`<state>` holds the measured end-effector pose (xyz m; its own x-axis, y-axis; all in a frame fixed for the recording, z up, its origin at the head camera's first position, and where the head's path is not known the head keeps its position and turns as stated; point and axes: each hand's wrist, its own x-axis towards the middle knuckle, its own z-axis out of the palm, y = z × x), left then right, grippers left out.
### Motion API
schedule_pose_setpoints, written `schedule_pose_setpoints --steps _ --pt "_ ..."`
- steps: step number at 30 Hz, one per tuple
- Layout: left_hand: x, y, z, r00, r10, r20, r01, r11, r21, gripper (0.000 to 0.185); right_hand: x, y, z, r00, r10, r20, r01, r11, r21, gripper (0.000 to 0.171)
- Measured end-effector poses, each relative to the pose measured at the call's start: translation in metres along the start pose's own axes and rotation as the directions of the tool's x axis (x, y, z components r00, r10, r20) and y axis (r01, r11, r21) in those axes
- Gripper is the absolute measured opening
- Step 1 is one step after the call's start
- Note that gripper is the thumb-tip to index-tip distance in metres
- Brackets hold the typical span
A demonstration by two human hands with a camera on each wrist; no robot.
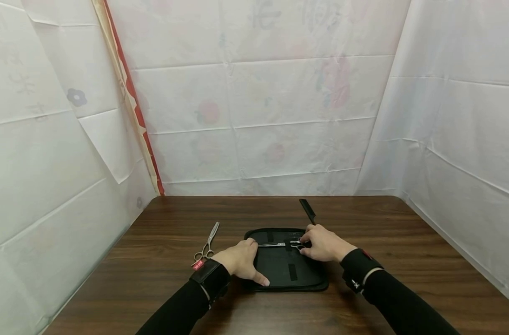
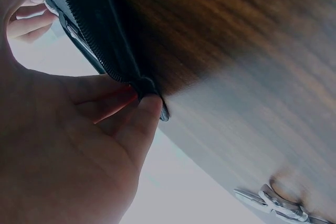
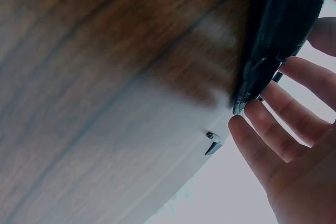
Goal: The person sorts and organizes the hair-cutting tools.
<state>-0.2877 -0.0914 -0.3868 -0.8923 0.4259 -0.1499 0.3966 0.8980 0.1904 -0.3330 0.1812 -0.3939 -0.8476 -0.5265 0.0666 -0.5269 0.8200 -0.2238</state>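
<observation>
Sleeves: two black sleeves with wrist straps enter from the bottom edge of the head view, nearest the lens.
Left hand: the left hand point(image 1: 241, 263) lies on the open black tool case point(image 1: 285, 274) at its 9 o'clock edge, fingers fairly flat and the thumb stretched along the near lining; it steadies the case and grips nothing. In the left wrist view the thumb tip point(image 2: 149, 109) meets the zip edge.
Right hand: the right hand point(image 1: 323, 244) sits at the case's 2 o'clock, fingers curled about the ring handles of a pair of scissors point(image 1: 279, 244) that lies across the upper lining, blades toward 9 o'clock.
Case: flat on the wooden table point(image 1: 405, 242), dead centre, a small strap loop showing near its 6 o'clock.
Second scissors: a silver pair point(image 1: 207, 244) lies on the table at 10 o'clock from the left hand, apart from the case.
Comb: a black comb point(image 1: 307, 210) lies at 12 o'clock, just beyond the case.
Step in hand: seemingly the seating of scissors in the case.
Next move calls for: a guess only, but a steady case and the blades lined up under a holding strap.
</observation>
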Motion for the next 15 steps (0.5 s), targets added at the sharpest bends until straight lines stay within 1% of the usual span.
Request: schedule_pose_setpoints --steps 4,15 --pt "-0.0002 0.0007 -0.0011 1.0 -0.006 0.008 0.006 1.0 -0.009 0.112 0.0005 0.0 0.0002 1.0 -0.01 -0.004 0.01 1.0 0.002 0.029" --pt "-0.0001 0.0025 -0.0017 1.0 -0.001 0.004 0.001 1.0 -0.003 0.112 0.0001 -0.0016 0.0003 1.0 -0.018 -0.003 0.018 1.0 0.005 0.031"
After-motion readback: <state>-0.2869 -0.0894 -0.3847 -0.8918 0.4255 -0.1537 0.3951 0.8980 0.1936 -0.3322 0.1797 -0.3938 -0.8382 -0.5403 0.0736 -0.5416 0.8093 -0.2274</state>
